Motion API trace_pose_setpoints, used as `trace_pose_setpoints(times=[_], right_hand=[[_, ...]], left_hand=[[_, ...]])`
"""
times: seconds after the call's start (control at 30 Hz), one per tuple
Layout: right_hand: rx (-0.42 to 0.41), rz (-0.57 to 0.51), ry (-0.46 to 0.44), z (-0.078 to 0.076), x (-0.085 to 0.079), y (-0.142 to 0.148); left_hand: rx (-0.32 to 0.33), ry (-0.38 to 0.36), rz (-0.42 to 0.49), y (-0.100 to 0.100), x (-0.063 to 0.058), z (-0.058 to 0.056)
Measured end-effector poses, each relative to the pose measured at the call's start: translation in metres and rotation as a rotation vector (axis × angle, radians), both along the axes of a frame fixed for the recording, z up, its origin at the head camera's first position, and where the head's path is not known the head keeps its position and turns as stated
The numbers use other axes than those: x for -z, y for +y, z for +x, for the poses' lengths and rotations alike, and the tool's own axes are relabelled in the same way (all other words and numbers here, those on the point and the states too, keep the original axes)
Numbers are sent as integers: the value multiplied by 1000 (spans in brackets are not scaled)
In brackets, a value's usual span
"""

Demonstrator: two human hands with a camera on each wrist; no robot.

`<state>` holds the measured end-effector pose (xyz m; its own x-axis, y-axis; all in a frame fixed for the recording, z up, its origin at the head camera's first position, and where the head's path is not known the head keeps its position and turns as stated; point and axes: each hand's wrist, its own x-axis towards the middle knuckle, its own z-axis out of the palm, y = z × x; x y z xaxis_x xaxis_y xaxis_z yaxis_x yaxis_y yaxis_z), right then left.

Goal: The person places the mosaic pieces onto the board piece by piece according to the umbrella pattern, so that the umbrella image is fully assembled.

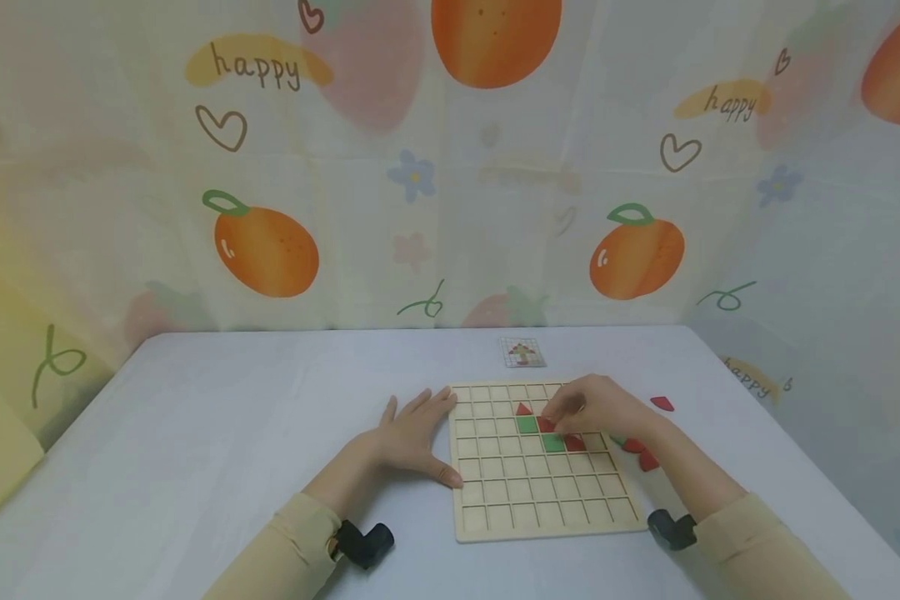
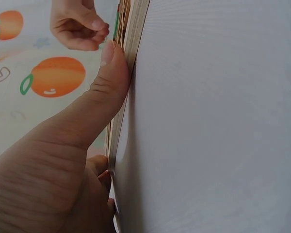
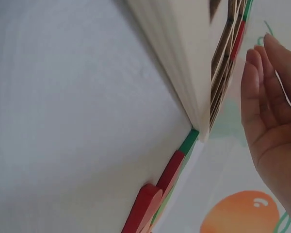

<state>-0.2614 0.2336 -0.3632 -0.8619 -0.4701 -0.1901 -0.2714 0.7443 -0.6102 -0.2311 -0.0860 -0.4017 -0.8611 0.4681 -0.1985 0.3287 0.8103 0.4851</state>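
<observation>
My left hand (image 1: 414, 435) is spread along the left edge of a pale wooden grid board (image 1: 487, 492); thumb and fingertips touch its rim. My right hand (image 1: 596, 408) is above the board, its fingers loosely bent beside a red piece (image 1: 546, 424). In the right wrist view the right fingertips (image 3: 267, 43) look slightly apart from the surface, with no piece visible between them. Also on the grid are a red triangle (image 1: 523, 409), a green square (image 1: 527, 425), another green square (image 1: 552, 443) and a red piece (image 1: 574, 443).
Several loose pieces lie right of the board, including a red one (image 1: 648, 461) and, farther back, another red one (image 1: 662, 403). Behind the board is a small card (image 1: 522, 352) with a printed gridded picture. A patterned curtain (image 1: 450, 208) stands behind the white table (image 1: 232, 433).
</observation>
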Motion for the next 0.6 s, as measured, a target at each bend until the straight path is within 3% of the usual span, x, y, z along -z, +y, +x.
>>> trace_pose_setpoints(times=[0.6], right_hand=[[169, -17, 40, -10, -5, 49]], left_hand=[[-5, 0, -12, 1, 0, 0]])
